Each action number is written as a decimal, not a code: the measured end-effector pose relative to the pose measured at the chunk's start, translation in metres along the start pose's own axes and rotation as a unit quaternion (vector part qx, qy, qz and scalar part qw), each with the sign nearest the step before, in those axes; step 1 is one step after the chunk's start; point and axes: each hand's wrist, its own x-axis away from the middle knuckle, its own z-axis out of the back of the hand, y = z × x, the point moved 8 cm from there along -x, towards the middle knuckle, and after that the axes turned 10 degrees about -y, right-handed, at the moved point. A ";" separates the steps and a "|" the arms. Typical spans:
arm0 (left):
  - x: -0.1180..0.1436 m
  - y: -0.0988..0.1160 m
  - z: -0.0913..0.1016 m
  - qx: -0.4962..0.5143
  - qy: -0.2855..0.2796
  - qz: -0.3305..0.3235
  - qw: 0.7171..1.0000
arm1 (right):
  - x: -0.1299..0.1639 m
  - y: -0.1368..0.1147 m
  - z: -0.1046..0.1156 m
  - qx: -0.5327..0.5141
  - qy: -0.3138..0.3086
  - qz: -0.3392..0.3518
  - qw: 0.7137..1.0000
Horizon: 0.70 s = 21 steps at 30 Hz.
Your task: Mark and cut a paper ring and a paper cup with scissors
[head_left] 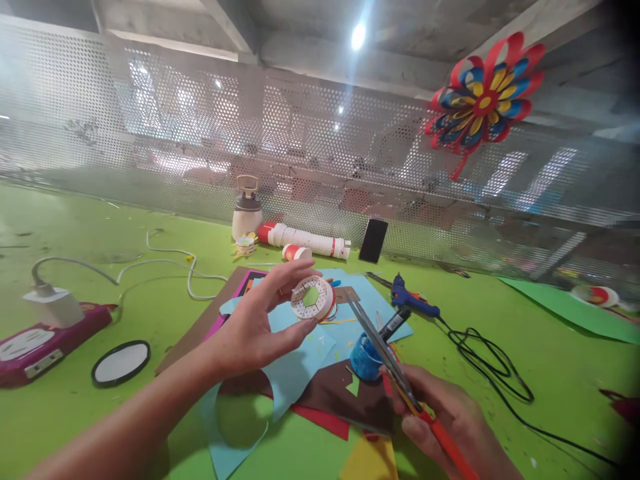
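Observation:
Between thumb and fingers, my left hand (255,320) grips a short round paper-cup piece (299,303), its dotted white ring facing me around a green middle. My right hand (440,417) is closed around a pair of scissors (383,347) with orange-red handles. The blades point up and left, a little apart from the cup piece. Behind the blades stands a blue jar (367,360) with a black marker (395,325) leaning over it. Under both hands lie sheets of light blue paper (295,393) and dark brown card (330,393), with small scraps on them.
A blue glue gun (413,298) trails a black cable (495,363) to the right. Paper cups joined in a tube (310,241), a phone (373,240) and a spray bottle (247,217) stand or lie along the back. A purple power strip (55,347) and round mirror (121,363) are left.

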 end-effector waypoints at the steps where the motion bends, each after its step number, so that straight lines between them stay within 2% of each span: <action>1: 0.000 0.000 0.000 -0.003 0.001 0.001 1.000 | 0.000 0.000 -0.001 -0.006 -0.003 0.003 1.000; 9: 0.004 -0.004 0.004 -0.042 0.011 0.006 0.999 | 0.000 -0.011 0.001 -0.006 0.015 0.042 0.999; 21: 0.004 -0.002 0.004 -0.059 0.018 -0.007 0.998 | -0.003 -0.010 0.002 0.033 0.015 0.024 0.999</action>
